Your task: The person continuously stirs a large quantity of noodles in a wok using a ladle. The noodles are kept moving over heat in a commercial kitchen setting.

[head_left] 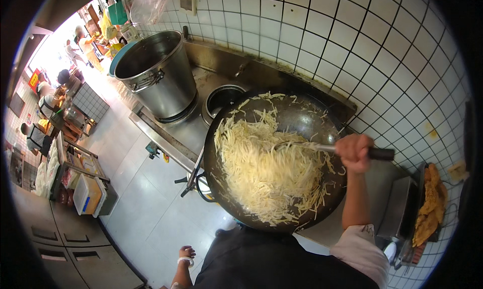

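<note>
A large black wok (313, 217) stands on the stove, heaped with pale shredded food strips (264, 168) that blur in the middle. My right hand (354, 153) grips the metal shaft of a long-handled cooking tool (324, 147), just short of its dark end grip. The tool's head is partly buried in the strips. My left hand (187, 252), with a white bracelet at the wrist, hangs low beside my dark apron, away from the wok; its fingers look loosely curled, and I cannot tell whether it holds anything.
Left of the wok are a tall steel stockpot (166, 85) and a smaller round pot (222, 96). A tiled wall (339, 43) rises behind the stove. Fried golden pieces (430, 206) lie on a tray at the right. Several people work far off at the left, near a shelf cart with containers (88, 194).
</note>
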The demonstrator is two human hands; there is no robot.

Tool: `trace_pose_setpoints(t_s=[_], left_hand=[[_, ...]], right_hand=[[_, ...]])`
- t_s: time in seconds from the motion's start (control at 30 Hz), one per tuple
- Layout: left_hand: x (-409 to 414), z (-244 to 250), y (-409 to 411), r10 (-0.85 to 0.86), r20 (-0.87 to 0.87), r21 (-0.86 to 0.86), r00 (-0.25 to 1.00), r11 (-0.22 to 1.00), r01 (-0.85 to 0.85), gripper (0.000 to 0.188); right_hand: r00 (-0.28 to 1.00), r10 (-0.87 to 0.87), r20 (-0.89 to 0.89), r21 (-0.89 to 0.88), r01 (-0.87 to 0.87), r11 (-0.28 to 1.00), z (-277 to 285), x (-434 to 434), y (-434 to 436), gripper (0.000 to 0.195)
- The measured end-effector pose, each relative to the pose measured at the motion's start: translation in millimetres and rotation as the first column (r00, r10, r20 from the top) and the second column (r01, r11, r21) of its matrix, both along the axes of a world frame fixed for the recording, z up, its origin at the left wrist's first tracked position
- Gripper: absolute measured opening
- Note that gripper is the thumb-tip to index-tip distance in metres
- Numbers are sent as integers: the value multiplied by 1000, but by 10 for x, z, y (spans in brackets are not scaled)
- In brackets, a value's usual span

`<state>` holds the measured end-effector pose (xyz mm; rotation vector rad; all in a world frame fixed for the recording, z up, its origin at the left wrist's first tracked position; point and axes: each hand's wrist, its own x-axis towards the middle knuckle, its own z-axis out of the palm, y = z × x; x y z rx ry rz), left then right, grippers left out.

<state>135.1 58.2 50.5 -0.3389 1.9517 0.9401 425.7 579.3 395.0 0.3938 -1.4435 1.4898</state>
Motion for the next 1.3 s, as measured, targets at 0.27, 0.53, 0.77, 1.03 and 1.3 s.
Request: trace_pose_setpoints(t_s=[0.27,0.53,0.77,1.03,1.3], left_hand=[[347,14,-313,135,-37,-45,990,990,-136,16],[838,35,-1063,331,49,-140,942,937,-321,16],[495,-187,-830,205,90,-18,975,979,-204,14],[-408,-416,-648,30,75,166,997,985,-42,15],[-799,-842,-1008,-61,162,33,985,998,57,21]], right_hand=[[743,-663,-94,-395,583,710,-593,36,1636,29],[981,-183,-62,-848,45,528,-1532,-1216,1713,39],[941,337,-14,-325,-323,889,-777,-1159,299,28],[982,-6,190,26,1,1000,242,-722,-1804,29],[877,-461,138,-68,472,879,383,-579,-2822,28]])
